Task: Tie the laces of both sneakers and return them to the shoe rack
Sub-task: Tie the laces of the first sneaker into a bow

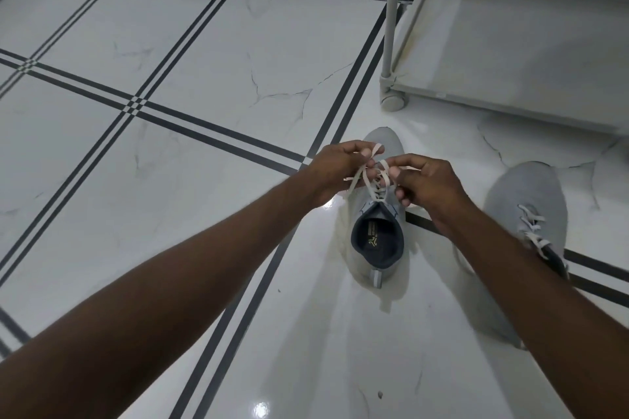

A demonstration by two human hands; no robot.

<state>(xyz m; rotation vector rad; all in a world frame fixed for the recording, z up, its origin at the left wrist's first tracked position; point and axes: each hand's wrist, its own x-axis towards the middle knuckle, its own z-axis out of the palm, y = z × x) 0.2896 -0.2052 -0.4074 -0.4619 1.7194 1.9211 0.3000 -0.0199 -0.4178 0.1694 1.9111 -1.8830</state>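
Two light grey sneakers stand on the white floor, toes pointing away from me. Over the left sneaker both hands work its white laces. My left hand pinches a loop of lace between thumb and fingers. My right hand pinches the other lace strand just beside it. The laces cross between the two hands above the tongue. The right sneaker sits apart to the right, its laces lying loose; my right forearm hides its heel. The grey shoe rack stands at the upper right.
The rack's lowest shelf sits close to the floor behind the sneakers, with an upright pole and a castor wheel at its near left corner. Glossy white tiles with dark double stripes spread to the left. A dark skirting runs along the far wall.
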